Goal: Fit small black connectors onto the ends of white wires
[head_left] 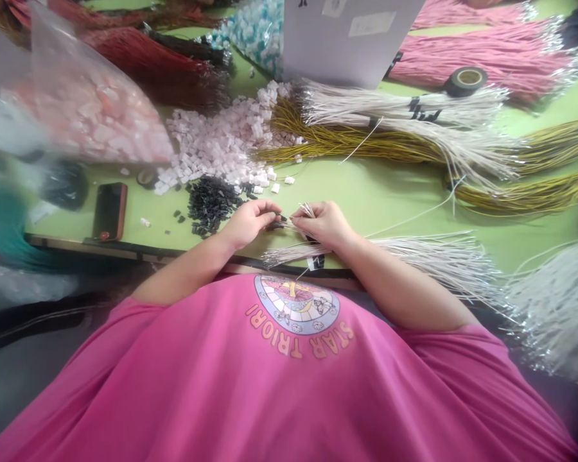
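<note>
My left hand (252, 222) pinches a small black connector (280, 219) at its fingertips. Facing it, my right hand (325, 224) is closed on several thin white wires (307, 210), whose tips point toward the connector. Whether a wire sits inside the connector is too small to tell. Just left of my left hand lies a pile of black connectors (212, 202). Under my right hand and forearm stretches a bundle of white wires (424, 256), bound with black tape (316, 262).
White connectors (221, 138) are heaped behind the black pile. A phone (110, 212) lies at the left near the table edge. Yellow wires (404, 151), pink wires (481, 58), a tape roll (466, 80) and a grey box (347, 45) stand farther back. A plastic bag (96, 102) bulges at left.
</note>
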A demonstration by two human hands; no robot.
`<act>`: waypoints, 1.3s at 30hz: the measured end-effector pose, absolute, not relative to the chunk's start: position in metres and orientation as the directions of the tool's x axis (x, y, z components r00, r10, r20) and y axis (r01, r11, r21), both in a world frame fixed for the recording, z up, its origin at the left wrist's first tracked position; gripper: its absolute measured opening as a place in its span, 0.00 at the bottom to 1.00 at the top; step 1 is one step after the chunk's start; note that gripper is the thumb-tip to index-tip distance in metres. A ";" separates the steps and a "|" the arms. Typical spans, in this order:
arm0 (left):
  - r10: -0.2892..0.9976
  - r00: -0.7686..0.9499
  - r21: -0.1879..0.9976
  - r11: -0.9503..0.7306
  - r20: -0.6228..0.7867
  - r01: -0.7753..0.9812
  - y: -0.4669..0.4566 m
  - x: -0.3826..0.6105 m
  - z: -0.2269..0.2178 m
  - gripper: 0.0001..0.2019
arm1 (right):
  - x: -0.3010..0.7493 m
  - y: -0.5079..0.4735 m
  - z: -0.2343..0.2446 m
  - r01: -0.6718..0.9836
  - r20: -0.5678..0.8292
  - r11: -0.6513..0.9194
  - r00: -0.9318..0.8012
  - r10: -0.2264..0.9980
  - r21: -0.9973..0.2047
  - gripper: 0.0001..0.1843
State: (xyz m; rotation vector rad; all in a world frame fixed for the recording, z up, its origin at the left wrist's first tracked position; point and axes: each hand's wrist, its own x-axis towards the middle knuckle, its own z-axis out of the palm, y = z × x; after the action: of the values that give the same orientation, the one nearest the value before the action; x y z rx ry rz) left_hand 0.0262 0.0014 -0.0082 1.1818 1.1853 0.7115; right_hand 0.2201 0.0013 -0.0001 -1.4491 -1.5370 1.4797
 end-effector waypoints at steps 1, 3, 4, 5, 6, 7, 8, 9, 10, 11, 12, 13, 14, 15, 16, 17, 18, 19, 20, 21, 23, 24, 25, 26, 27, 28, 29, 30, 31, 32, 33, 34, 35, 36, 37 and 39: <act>0.905 0.278 0.946 0.294 -0.321 0.134 0.001 0.026 -0.009 0.06 | 0.220 0.001 -0.001 0.317 -0.266 -0.179 -0.255 0.930 -0.931 0.10; 0.905 0.280 0.947 0.299 -0.319 0.113 0.001 0.026 -0.010 0.06 | 0.220 0.001 -0.001 0.328 -0.253 -0.165 -0.248 0.935 -0.930 0.09; 0.907 0.280 0.949 0.295 -0.314 0.111 0.001 0.025 -0.009 0.06 | 0.220 0.001 -0.001 0.334 -0.253 -0.163 -0.248 0.935 -0.928 0.09; 0.909 0.279 0.950 0.288 -0.310 0.116 0.000 0.025 -0.009 0.06 | 0.220 0.000 0.000 0.340 -0.255 -0.162 -0.249 0.934 -0.926 0.09; 0.911 0.276 0.951 0.281 -0.307 0.130 0.000 0.025 -0.008 0.06 | 0.219 0.000 0.000 0.345 -0.254 -0.159 -0.250 0.934 -0.925 0.09; 0.913 0.271 0.950 0.272 -0.305 0.152 0.000 0.025 -0.006 0.06 | 0.219 0.000 0.001 0.351 -0.249 -0.152 -0.252 0.935 -0.924 0.09; 0.915 0.266 0.948 0.260 -0.302 0.182 -0.001 0.025 -0.005 0.06 | 0.219 -0.001 0.002 0.358 -0.240 -0.139 -0.255 0.937 -0.923 0.09; 0.918 0.264 0.946 0.244 -0.297 0.215 -0.001 0.026 -0.004 0.06 | 0.219 -0.001 0.002 0.368 -0.228 -0.123 -0.259 0.939 -0.922 0.09; 0.921 0.264 0.942 0.222 -0.287 0.251 -0.001 0.026 -0.003 0.06 | 0.219 -0.001 0.002 0.380 -0.215 -0.104 -0.264 0.940 -0.919 0.09; 0.925 0.264 0.938 0.196 -0.274 0.285 -0.002 0.027 -0.002 0.06 | 0.219 -0.002 0.001 0.391 -0.205 -0.087 -0.271 0.941 -0.916 0.09; 0.928 0.265 0.933 0.173 -0.261 0.315 -0.002 0.028 -0.002 0.07 | 0.218 -0.002 0.001 0.399 -0.199 -0.076 -0.277 0.940 -0.914 0.09; 0.931 0.265 0.929 0.154 -0.250 0.337 -0.002 0.029 -0.003 0.07 | 0.218 -0.002 -0.001 0.403 -0.197 -0.070 -0.283 0.939 -0.912 0.09; 0.935 0.258 0.924 0.140 -0.241 0.355 -0.002 0.030 -0.005 0.07 | 0.218 -0.002 -0.002 0.406 -0.196 -0.065 -0.288 0.937 -0.912 0.09; 0.939 0.251 0.920 0.131 -0.235 0.370 -0.003 0.031 -0.006 0.08 | 0.218 -0.002 -0.003 0.408 -0.195 -0.061 -0.295 0.935 -0.911 0.09; 0.943 0.244 0.915 0.123 -0.228 0.383 -0.003 0.032 -0.008 0.08 | 0.218 -0.002 -0.005 0.410 -0.195 -0.057 -0.303 0.933 -0.910 0.10; 0.945 0.240 0.912 0.112 -0.221 0.396 -0.003 0.033 -0.010 0.08 | 0.217 -0.002 -0.006 0.412 -0.194 -0.051 -0.313 0.930 -0.910 0.10; 0.947 0.240 0.907 0.100 -0.212 0.409 -0.003 0.034 -0.011 0.09 | 0.217 -0.002 -0.007 0.415 -0.194 -0.047 -0.321 0.927 -0.909 0.10; 0.948 0.243 0.902 0.085 -0.204 0.424 -0.003 0.034 -0.012 0.09 | 0.217 -0.002 -0.007 0.419 -0.198 -0.046 -0.327 0.924 -0.907 0.11; 0.948 0.250 0.895 0.067 -0.194 0.441 -0.003 0.033 -0.012 0.09 | 0.217 -0.002 -0.007 0.424 -0.203 -0.048 -0.330 0.922 -0.904 0.11; 0.949 0.259 0.886 0.043 -0.181 0.462 -0.002 0.031 -0.011 0.09 | 0.217 -0.002 -0.007 0.433 -0.209 -0.049 -0.329 0.921 -0.900 0.12; 0.948 0.287 0.850 -0.037 -0.137 0.526 0.002 0.025 -0.007 0.08 | 0.218 0.000 -0.005 0.456 -0.212 -0.046 -0.321 0.923 -0.889 0.14; 0.949 0.297 0.820 -0.086 -0.106 0.566 0.004 0.020 -0.004 0.08 | 0.220 0.001 -0.004 0.464 -0.207 -0.042 -0.312 0.927 -0.885 0.14; 0.951 0.300 0.782 -0.132 -0.073 0.609 0.007 0.015 -0.002 0.09 | 0.222 0.003 -0.003 0.466 -0.198 -0.039 -0.298 0.934 -0.884 0.14; 0.955 0.294 0.739 -0.169 -0.041 0.652 0.009 0.009 0.001 0.09 | 0.224 0.005 -0.002 0.459 -0.188 -0.042 -0.279 0.942 -0.887 0.13; 0.959 0.282 0.692 -0.196 -0.011 0.694 0.011 0.003 0.003 0.10 | 0.227 0.007 -0.002 0.443 -0.186 -0.053 -0.262 0.947 -0.895 0.12; 0.962 0.272 0.646 -0.217 0.014 0.732 0.012 -0.002 0.005 0.11 | 0.229 0.008 -0.002 0.418 -0.193 -0.075 -0.249 0.949 -0.905 0.12; 0.961 0.275 0.602 -0.236 0.028 0.763 0.013 -0.006 0.006 0.10 | 0.231 0.010 -0.002 0.388 -0.211 -0.104 -0.245 0.946 -0.916 0.11; 0.955 0.295 0.559 -0.259 0.027 0.788 0.012 -0.008 0.007 0.10 | 0.233 0.011 -0.002 0.354 -0.239 -0.141 -0.251 0.938 -0.925 0.11; 0.944 0.331 0.519 -0.290 0.015 0.804 0.010 -0.009 0.006 0.10 | 0.234 0.012 -0.003 0.320 -0.272 -0.181 -0.266 0.925 -0.930 0.12; 0.927 0.376 0.481 -0.327 -0.007 0.813 0.008 -0.009 0.005 0.10 | 0.235 0.012 -0.003 0.291 -0.305 -0.221 -0.283 0.909 -0.931 0.13; 0.906 0.422 0.446 -0.364 -0.033 0.818 0.005 -0.008 0.004 0.10 | 0.235 0.013 -0.003 0.271 -0.332 -0.255 -0.296 0.895 -0.928 0.13; 0.886 0.460 0.414 -0.398 -0.056 0.819 0.003 -0.005 0.002 0.11 | 0.235 0.013 -0.003 0.259 -0.352 -0.279 -0.304 0.885 -0.925 0.14; 0.871 0.487 0.384 -0.426 -0.072 0.819 0.001 -0.003 0.000 0.11 | 0.235 0.012 -0.003 0.255 -0.366 -0.294 -0.307 0.879 -0.921 0.15; 0.860 0.503 0.358 -0.447 -0.079 0.820 0.000 -0.002 -0.001 0.10 | 0.235 0.012 -0.003 0.259 -0.373 -0.301 -0.307 0.875 -0.918 0.15; 0.856 0.511 0.340 -0.458 -0.082 0.822 0.000 -0.001 -0.002 0.09 | 0.234 0.011 -0.002 0.264 -0.375 -0.300 -0.307 0.875 -0.917 0.14; 0.860 0.504 0.329 -0.453 -0.086 0.829 0.002 -0.001 -0.001 0.07 | 0.234 0.010 -0.001 0.276 -0.366 -0.285 -0.311 0.877 -0.918 0.12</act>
State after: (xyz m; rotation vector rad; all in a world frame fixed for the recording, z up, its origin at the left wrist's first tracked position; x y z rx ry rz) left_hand -0.0014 0.0020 -0.0010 2.4226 1.4119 0.1322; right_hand 0.2339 0.0104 -0.0009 -1.4456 -1.4785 1.6353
